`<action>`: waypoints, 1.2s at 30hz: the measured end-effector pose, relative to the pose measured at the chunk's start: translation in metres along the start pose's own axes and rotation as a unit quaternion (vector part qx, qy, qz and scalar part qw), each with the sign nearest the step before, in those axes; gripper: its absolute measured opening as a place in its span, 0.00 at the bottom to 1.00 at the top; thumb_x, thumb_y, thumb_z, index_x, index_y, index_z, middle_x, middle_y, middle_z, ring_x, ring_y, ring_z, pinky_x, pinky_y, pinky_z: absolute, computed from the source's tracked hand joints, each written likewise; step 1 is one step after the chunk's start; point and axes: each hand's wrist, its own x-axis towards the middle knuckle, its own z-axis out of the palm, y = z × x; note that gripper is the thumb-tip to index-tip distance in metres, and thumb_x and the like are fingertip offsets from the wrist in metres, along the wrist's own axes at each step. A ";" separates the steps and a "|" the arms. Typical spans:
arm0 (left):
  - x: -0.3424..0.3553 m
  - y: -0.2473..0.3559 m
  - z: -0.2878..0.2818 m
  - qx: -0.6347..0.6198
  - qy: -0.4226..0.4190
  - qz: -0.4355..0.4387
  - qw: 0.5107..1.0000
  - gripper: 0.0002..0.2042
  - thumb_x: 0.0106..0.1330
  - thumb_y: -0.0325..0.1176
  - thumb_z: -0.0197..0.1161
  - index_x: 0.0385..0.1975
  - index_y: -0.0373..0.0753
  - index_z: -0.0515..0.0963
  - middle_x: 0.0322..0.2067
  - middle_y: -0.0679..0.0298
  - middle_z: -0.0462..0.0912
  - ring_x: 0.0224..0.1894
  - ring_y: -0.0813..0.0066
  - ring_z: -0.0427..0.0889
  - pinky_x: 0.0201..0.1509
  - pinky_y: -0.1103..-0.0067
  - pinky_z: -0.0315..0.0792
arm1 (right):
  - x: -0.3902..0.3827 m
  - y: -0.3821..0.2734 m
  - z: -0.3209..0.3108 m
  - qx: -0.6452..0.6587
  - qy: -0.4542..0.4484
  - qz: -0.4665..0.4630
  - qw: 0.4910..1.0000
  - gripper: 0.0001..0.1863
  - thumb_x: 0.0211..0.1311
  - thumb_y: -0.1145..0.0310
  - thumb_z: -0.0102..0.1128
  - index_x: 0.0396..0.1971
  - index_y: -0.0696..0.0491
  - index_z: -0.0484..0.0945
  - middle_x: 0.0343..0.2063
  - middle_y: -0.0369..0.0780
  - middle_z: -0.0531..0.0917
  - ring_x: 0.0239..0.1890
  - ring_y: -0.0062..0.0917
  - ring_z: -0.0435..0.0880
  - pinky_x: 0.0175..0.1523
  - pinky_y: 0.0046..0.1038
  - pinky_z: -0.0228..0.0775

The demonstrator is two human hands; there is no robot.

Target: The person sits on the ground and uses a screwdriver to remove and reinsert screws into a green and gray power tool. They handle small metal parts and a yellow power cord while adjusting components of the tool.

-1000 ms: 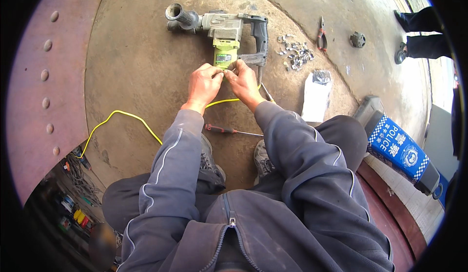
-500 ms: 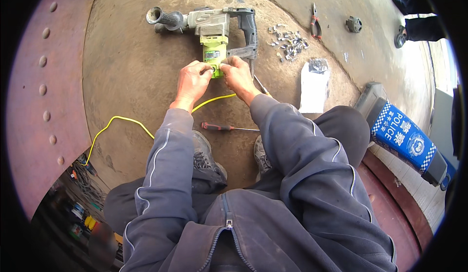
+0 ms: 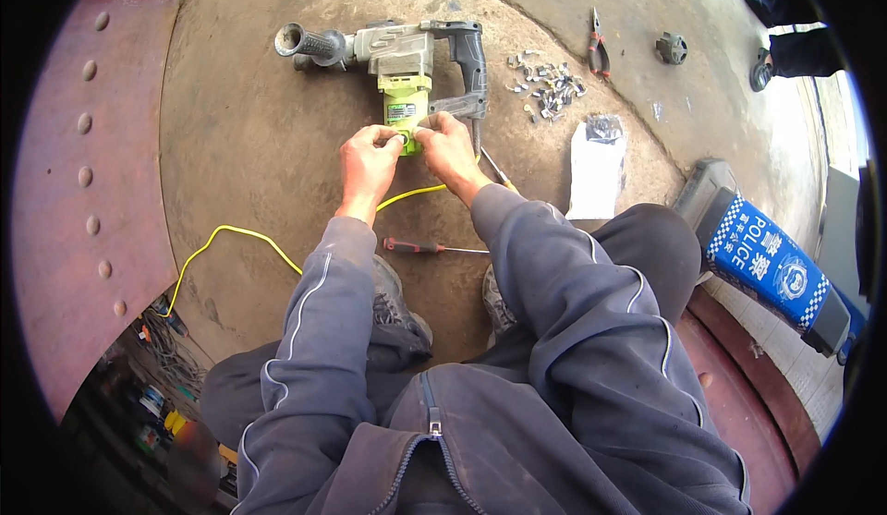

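Observation:
A hammer drill with a bright green motor housing, grey gearbox and black handles lies on its side on the concrete floor. My left hand is closed at the lower end of the green housing, thumb and forefinger pinched against its left side. Whatever lies between those fingertips is too small to make out. From the right, my right hand grips the same end of the housing, with thumb and fingers pressed on it. Below my hands, a red-and-black-handled screwdriver rests between my shoes. Another slim tool lies beside my right wrist.
Several small metal parts lie scattered right of the drill, near red-handled pliers, a round dark part and a white packet. A yellow cable curves leftward. A riveted red metal plate borders the left; another person's shoes stand far right.
The view has shifted slightly. My left hand's fingers have moved a little at the housing's end, while my right hand keeps nearly the same hold.

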 end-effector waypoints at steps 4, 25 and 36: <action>0.003 0.008 -0.002 -0.068 -0.036 -0.072 0.994 0.09 0.69 0.28 0.75 0.44 0.31 0.89 0.34 0.65 0.90 0.31 0.81 0.85 0.34 0.79 0.82 | 0.000 0.000 -0.004 -0.003 -0.006 0.000 1.000 0.13 0.70 0.67 0.67 0.47 0.60 0.83 0.27 0.39 0.86 0.22 0.20 0.79 0.25 0.29 0.67; 0.005 0.017 0.003 -0.046 -0.016 -0.090 0.995 0.07 0.66 0.25 0.74 0.41 0.33 0.85 0.33 0.66 0.87 0.31 0.79 0.85 0.33 0.78 0.84 | 0.002 0.003 -0.002 0.005 -0.013 -0.003 1.000 0.11 0.72 0.67 0.67 0.47 0.59 0.82 0.24 0.37 0.84 0.19 0.19 0.76 0.24 0.28 0.64; 0.017 0.015 -0.004 -0.011 -0.023 -0.088 0.996 0.12 0.57 0.26 0.79 0.38 0.33 0.85 0.32 0.56 0.91 0.35 0.68 0.91 0.40 0.68 0.83 | -0.003 -0.001 -0.006 0.010 -0.031 0.030 0.999 0.16 0.72 0.66 0.68 0.51 0.61 0.83 0.33 0.41 0.88 0.32 0.23 0.85 0.38 0.30 0.77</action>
